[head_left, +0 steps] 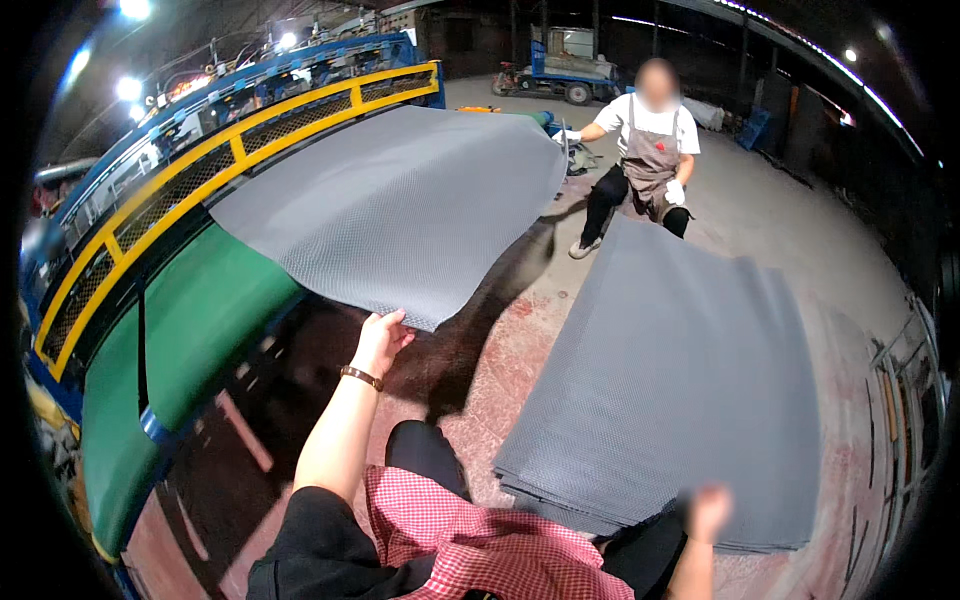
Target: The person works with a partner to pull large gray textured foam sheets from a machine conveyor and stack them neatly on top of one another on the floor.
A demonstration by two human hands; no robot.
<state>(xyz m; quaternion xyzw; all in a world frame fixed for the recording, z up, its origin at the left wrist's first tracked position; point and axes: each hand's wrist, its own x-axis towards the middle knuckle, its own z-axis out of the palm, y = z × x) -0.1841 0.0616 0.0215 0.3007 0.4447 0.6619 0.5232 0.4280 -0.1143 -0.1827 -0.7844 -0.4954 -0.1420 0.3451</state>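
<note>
A large grey textured sheet (400,205) stretches from the machine out over the gap on my left, its near edge sagging. My left hand (380,342) is closed on the near corner of this sheet, fingers pinching its edge. At the far end a co-worker's gloved hand (568,136) is at the sheet's far edge. To my right lies a stack of similar grey sheets (680,370), its layered edges showing at the near side. My right hand (710,512) is over the near part of the stack, its fingers blurred; whether it touches the top sheet I cannot tell.
A machine with a yellow guard rail (238,150) and a green conveyor belt (190,340) runs along the left. Beyond the stack sits a co-worker (655,160) in an apron. A small blue cart (575,70) stands at the back; metal racks (905,400) line the right.
</note>
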